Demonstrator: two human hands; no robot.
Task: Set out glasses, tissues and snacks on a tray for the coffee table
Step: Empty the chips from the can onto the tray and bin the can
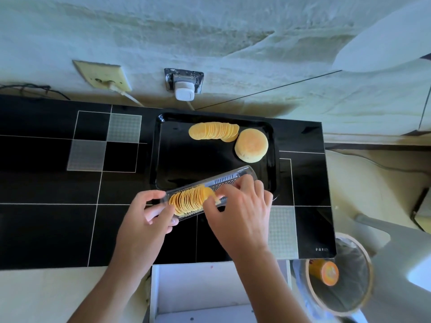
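Head view: your left hand [149, 213] grips the clear plastic sleeve [210, 193] lying slantwise toward the black tray [158, 159], while your right hand [238, 206] pinches its stacked golden crisps [189, 201].

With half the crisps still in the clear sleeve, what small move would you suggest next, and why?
Probably lift out the pinched crisps. The right hand is reaching into the clear sleeve, which the left hand steadies, while one row of crisps already lies on the black tray beside the bun, with room left.
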